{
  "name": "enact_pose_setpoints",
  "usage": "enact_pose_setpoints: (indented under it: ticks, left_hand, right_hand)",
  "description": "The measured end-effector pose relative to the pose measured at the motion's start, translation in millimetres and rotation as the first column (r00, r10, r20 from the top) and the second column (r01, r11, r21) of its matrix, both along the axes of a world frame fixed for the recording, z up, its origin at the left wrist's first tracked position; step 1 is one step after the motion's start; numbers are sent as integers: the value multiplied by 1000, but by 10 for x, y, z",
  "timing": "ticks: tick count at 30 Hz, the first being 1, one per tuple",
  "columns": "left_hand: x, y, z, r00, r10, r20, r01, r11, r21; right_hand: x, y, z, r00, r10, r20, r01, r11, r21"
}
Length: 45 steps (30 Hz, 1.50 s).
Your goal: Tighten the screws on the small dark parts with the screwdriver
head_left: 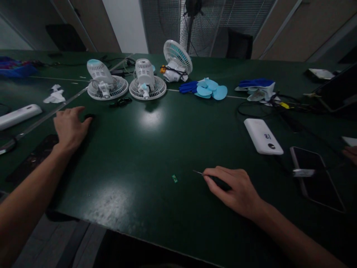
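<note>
On the dark green table [156, 149], my right hand [234, 188] is closed around a small black-handled screwdriver [220, 183], its thin metal tip pointing left. A tiny green circuit board [174, 178] lies flat to the left of that tip, not touching it. My left hand [71, 126] reaches over the table's left side, fingers apart, with nothing visible in its grasp. Close to its thumb sits a small black object [89, 116], too dark to make out; whether they touch I cannot tell.
Fan parts [107, 89] [147, 87] and a small fan [177, 59] stand at the back, beside light-blue blades [212, 89]. A white power bank [263, 136] and a phone [318, 178] lie right. Another person's hand [351, 153] shows at the right edge.
</note>
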State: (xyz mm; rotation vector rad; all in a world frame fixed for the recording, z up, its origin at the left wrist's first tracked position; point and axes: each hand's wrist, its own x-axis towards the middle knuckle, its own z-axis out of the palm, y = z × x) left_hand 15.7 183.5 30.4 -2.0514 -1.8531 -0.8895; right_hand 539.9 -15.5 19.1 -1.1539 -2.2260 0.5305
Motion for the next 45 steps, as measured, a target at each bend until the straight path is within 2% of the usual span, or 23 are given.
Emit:
enact_pose_setpoints:
  ticks: [2, 3, 4, 5, 6, 7, 8, 10, 13, 15, 17, 18, 19, 21, 22, 23, 25, 27, 30, 35, 38, 42, 45]
  left_hand:
    - [462, -216, 53, 994, -106, -36, 109, 992, 62]
    - [742, -372, 62, 968, -244, -52, 245, 969, 21]
    - [1036, -551, 59, 904, -425, -51, 420, 903, -86]
    - [1326, -743, 43, 792, -611, -25, 591, 776, -221]
    - [1595, -933, 20, 666, -746, 10, 700, 620, -355]
    - [1831, -1107, -7, 566, -823, 46, 758, 497, -422]
    - [2023, -1253, -33, 507, -858, 86, 795, 427, -431]
    - [2266, -1443, -76, 443, -882, 157, 841, 348, -415]
    - [2334, -1493, -106, 413, -893, 179, 862, 319, -394]
    - [2246, -1413, -97, 426, -888, 174, 855, 332, -398]
    - [2069, -1249, -58, 515, -839, 176, 819, 421, -391]
    - [1942, -1132, -26, 599, -782, 175, 775, 511, -372]
    - [1789, -992, 11, 699, -694, 172, 706, 631, -322]
    - [1412, -662, 88, 872, -451, 190, 482, 860, -169]
    - [1198, -486, 118, 910, -331, 248, 359, 930, -76]
    - [979, -315, 136, 924, -222, 311, 237, 971, -11]
    - [562, -25, 126, 922, -42, 384, 33, 999, 29]
    - [227, 162, 54, 910, 112, 399, -116, 993, -16]
    - [-56, 257, -102, 927, 195, 322, -167, 979, -114]
    - [-124, 252, -216, 970, 181, 163, -150, 971, -185]
    - [-102, 258, -197, 968, 171, 182, -142, 977, -161]
    - [-75, 257, -157, 944, 241, 227, -220, 969, -114]
    - [-87, 262, -143, 943, 216, 252, -212, 976, -41]
  right_hand:
    - [-4, -1, 5, 1000, 2, 0, -2, 1000, -7]
    - [-8, 0, 8, 1000, 4, 1, -4, 1000, -8]
    - [-13, 2, 11, 1000, 7, 5, -7, 1000, -10]
    - [-18, 4, 14, 1000, 8, 10, -8, 1000, -9]
    - [-22, 7, 15, 1000, 6, 16, -6, 1000, -6]
    - [-24, 9, 14, 1000, 0, 23, 0, 1000, -1]
    - [-25, 10, 13, 1000, -5, 28, 5, 1000, 5]
    - [-19, 10, 8, 999, -15, 36, 14, 1000, 19]
    - [-2, 2, 10, 1000, -6, 30, 6, 1000, 18]
    - [8, -5, 20, 1000, -6, 25, 5, 1000, 16]
    - [13, -10, 31, 1000, 2, 23, -2, 1000, 7]
    - [14, -12, 35, 1000, 5, 23, -5, 1000, 3]
    - [14, -12, 38, 1000, 8, 23, -8, 1000, -2]
    - [13, -10, 36, 1000, 8, 23, -8, 1000, -12]
    - [12, -8, 33, 1000, 4, 24, -3, 1000, -13]
    - [11, -7, 29, 1000, -2, 26, 2, 1000, -12]
    - [10, -5, 23, 1000, 6, 27, -5, 1000, -23]
    - [11, -5, 18, 999, 15, 33, -14, 999, -36]
    - [15, -7, 10, 999, 18, 46, -16, 999, -38]
    - [24, -12, 4, 998, 31, 47, -29, 998, -58]
    - [24, -16, 13, 997, 36, 62, -32, 998, -62]
    - [25, -22, 21, 998, 44, 54, -40, 997, -59]
    - [35, -24, 10, 997, 43, 67, -39, 997, -68]
